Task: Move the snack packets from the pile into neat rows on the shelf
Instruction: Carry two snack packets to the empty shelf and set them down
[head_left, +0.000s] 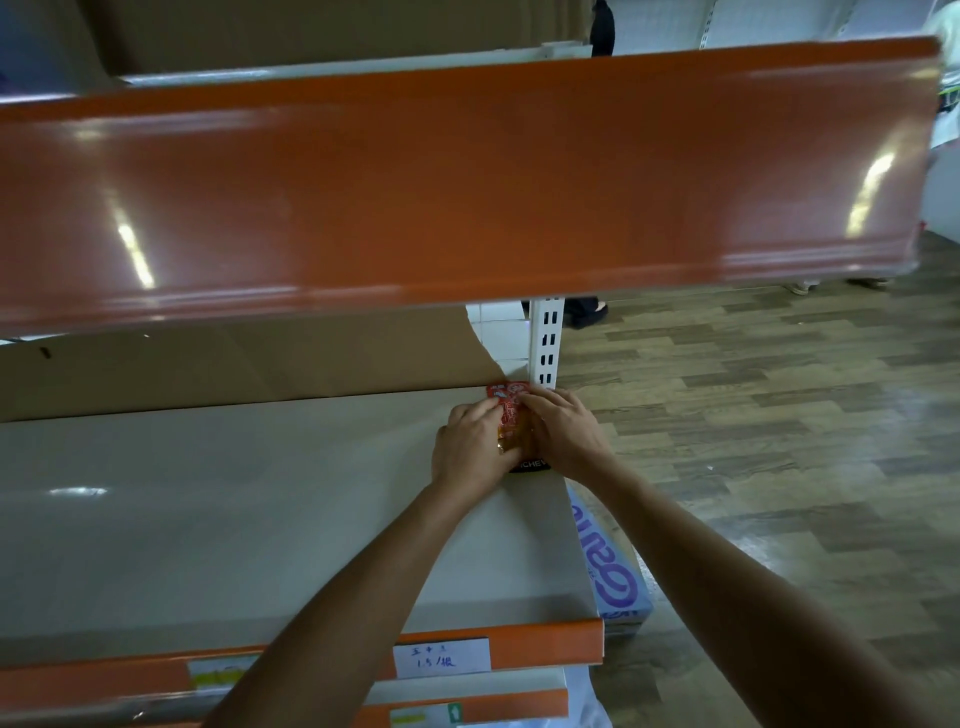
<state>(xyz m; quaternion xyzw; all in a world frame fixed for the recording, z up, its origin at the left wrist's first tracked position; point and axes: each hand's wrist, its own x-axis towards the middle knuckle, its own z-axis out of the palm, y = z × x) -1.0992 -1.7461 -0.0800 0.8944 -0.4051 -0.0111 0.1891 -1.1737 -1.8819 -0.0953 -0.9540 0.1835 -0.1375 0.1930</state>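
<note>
A red and orange snack packet (509, 410) lies at the far right back corner of the pale grey shelf (234, 519), against the brown cardboard back. My left hand (470, 447) holds its left side with curled fingers. My right hand (563, 434) holds its right side, fingers curled over the top edge. A dark packet edge with white letters (530, 464) shows just below the hands. The pile of packets is out of sight.
An orange shelf front (467, 182) hangs overhead, blurred. The shelf's orange price strip (545, 647) carries a white handwritten label (441, 657). A white slotted upright (545, 343) stands at the right end. A blue and white box (613, 577) sits below on the wood-pattern floor.
</note>
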